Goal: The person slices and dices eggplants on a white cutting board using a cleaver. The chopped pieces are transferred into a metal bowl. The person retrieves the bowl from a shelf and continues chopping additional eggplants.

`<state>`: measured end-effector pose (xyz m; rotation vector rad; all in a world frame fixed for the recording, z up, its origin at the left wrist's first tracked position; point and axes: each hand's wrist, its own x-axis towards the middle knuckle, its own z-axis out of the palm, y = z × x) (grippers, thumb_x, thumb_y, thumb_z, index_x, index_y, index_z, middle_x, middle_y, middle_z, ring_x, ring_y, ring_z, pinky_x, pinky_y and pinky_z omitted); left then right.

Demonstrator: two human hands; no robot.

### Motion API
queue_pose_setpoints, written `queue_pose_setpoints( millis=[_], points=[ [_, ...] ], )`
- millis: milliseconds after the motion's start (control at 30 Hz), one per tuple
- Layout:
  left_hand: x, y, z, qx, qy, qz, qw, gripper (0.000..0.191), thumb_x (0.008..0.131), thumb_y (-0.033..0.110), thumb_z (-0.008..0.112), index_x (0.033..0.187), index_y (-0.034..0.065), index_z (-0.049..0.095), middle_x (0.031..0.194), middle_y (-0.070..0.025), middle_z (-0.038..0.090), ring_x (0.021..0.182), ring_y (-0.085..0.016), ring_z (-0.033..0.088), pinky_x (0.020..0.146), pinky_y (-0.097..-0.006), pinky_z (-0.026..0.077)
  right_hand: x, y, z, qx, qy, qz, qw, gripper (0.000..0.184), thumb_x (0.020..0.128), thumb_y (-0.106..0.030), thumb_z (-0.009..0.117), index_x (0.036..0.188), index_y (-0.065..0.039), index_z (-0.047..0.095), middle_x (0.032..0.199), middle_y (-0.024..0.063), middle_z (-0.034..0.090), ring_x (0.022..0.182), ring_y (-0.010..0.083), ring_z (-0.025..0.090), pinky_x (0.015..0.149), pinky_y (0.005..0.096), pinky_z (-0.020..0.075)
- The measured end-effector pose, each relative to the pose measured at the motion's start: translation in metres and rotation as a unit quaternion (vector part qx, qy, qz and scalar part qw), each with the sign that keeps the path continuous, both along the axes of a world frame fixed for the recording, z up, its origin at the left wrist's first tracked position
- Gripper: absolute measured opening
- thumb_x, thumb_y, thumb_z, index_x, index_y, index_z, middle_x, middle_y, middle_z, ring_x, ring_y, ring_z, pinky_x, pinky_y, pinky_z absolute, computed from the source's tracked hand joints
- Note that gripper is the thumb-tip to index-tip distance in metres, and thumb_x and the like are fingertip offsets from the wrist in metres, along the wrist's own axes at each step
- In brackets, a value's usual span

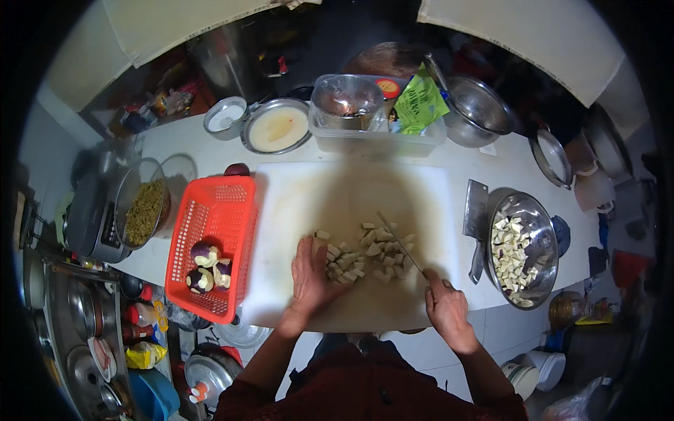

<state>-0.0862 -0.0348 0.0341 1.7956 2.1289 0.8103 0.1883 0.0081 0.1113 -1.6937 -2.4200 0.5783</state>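
Note:
Diced eggplant lies in two loose groups on a white cutting board (pixel 295 189). My left hand (pixel 316 276) rests along the left edge of the nearer-left cubes (pixel 345 263), fingers extended and thumb spread toward the right, gripping nothing. In my right hand (pixel 445 305) is the handle of a knife (pixel 397 239). Its thin blade appears nearly edge-on and slants up and left across the right-hand cubes (pixel 387 247). The handle itself is mostly hidden by my fingers.
Left of the board, a red plastic basket (pixel 210 184) holds several partly peeled eggplants (pixel 200 279). On the right lie a cleaver (pixel 476 210) and a steel bowl (pixel 547 247) of diced eggplant (pixel 511 247). Behind the board stand a plastic bin (pixel 368 139), a dish of pale liquid (pixel 279 126) and a pot (pixel 471 113).

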Motion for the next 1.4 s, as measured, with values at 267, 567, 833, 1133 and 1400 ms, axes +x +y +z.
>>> queue_pose_setpoints(
  millis=[267,567,833,1133,1400],
  points=[
    [0.009,0.026,-0.019,-0.051,0.029,-0.148,0.987,0.114,0.051,0.054,0.083,0.141,0.0059,0.03,0.148,-0.0255,0.015,0.138,-0.043,0.014,0.103,-0.062,0.023,-0.009,0.001,-0.024,-0.037,-0.009,-0.035,0.999,0.041,0.085,-0.011,0.049,0.126,-0.013,0.046,0.088,0.0262,0.061,0.076,0.0444,0.06,0.07,0.0519,0.0493],
    [0.026,0.029,-0.013,0.031,-0.003,-0.171,0.985,0.113,0.049,0.051,0.085,0.139,0.0079,0.032,0.147,-0.0261,0.019,0.134,-0.048,0.02,0.105,-0.058,0.025,0.032,0.012,-0.042,-0.341,0.361,-0.208,0.843,0.02,0.091,-0.012,0.046,0.109,-0.008,0.053,0.067,0.0056,0.056,0.05,0.0166,0.052,0.046,0.0299,0.0408],
    [0.059,0.054,-0.013,0.056,-0.001,-0.166,0.984,0.101,0.051,0.056,0.082,0.134,0.013,0.044,0.146,-0.0243,0.022,0.131,-0.048,0.024,0.103,-0.0579,0.028,0.011,-0.015,-0.069,-0.41,0.542,-0.173,0.713,0.015,0.093,-0.015,0.048,0.105,-0.011,0.053,0.067,-0.0019,0.05,0.051,0.0059,0.044,0.044,0.0214,0.0336],
    [0.084,0.063,-0.008,0.097,-0.07,-0.075,0.99,0.067,0.054,0.037,0.082,0.114,0.013,0.063,0.135,-0.017,0.041,0.123,-0.04,0.036,0.098,-0.0513,0.035,-0.021,-0.014,-0.074,-0.411,0.476,-0.169,0.759,0.02,0.087,-0.017,0.049,0.106,-0.009,0.051,0.066,-0.0015,0.05,0.052,0.0072,0.046,0.046,0.0241,0.0382],
    [0.107,0.095,0.025,0.183,-0.099,-0.085,0.974,0.051,0.055,0.029,0.079,0.102,0.0139,0.067,0.125,-0.0126,0.046,0.117,-0.036,0.039,0.096,-0.0485,0.037,-0.012,-0.002,-0.034,-0.359,0.5,-0.186,0.766,0.022,0.086,-0.016,0.049,0.106,-0.007,0.052,0.066,-0.0002,0.051,0.052,0.0079,0.046,0.045,0.0244,0.0382]
  ],
)
